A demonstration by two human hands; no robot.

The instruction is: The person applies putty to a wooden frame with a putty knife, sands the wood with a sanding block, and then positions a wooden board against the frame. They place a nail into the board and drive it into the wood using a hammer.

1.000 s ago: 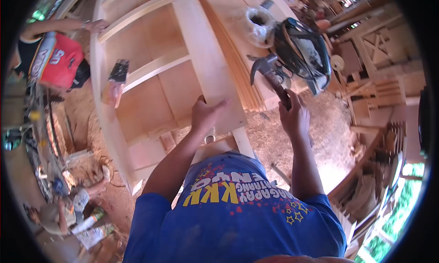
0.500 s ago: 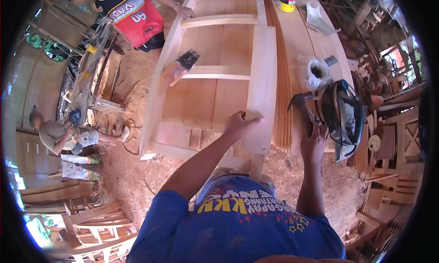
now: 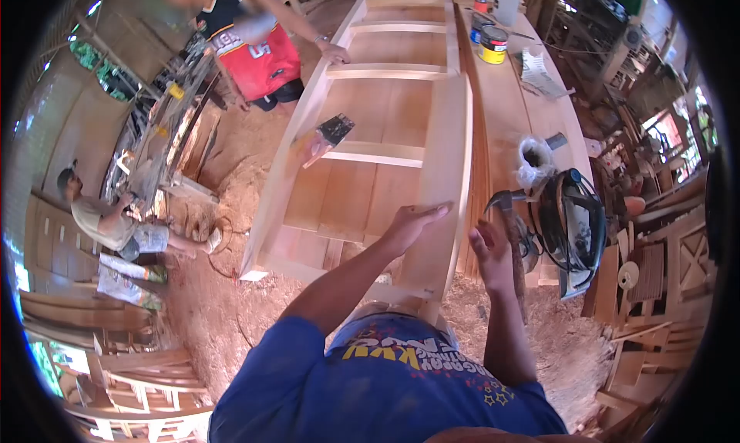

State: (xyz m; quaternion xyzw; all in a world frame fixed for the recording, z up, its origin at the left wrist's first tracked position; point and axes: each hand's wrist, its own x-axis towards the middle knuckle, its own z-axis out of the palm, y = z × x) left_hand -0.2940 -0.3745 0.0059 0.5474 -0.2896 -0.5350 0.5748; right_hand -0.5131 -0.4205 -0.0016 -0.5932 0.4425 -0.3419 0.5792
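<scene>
A long, pale wooden frame (image 3: 374, 154) with crosspieces lies in front of me, and a wide light board (image 3: 439, 158) runs along its right side. My left hand (image 3: 412, 229) rests on this board near its close end, fingers stretched out. Just right of the board, my right hand (image 3: 491, 252) is raised with its fingers apart and nothing in it. Beside it a claw hammer (image 3: 506, 212) lies on the bench, its handle pointing toward me. A wide putty knife or scraper (image 3: 333, 132) sits across the frame's left rail.
A corded power tool (image 3: 574, 231), a plastic-wrapped roll (image 3: 533, 161) and a yellow-labelled can (image 3: 492, 46) stand on the workbench (image 3: 524, 107). A person in a red jersey (image 3: 258, 53) touches the frame's far left side. Another person (image 3: 100, 212) sits at left.
My right hand has let go of the hammer and moved left of it. The wide board now sits more in line with the frame's right side. My view has shifted, showing more of the far end.
</scene>
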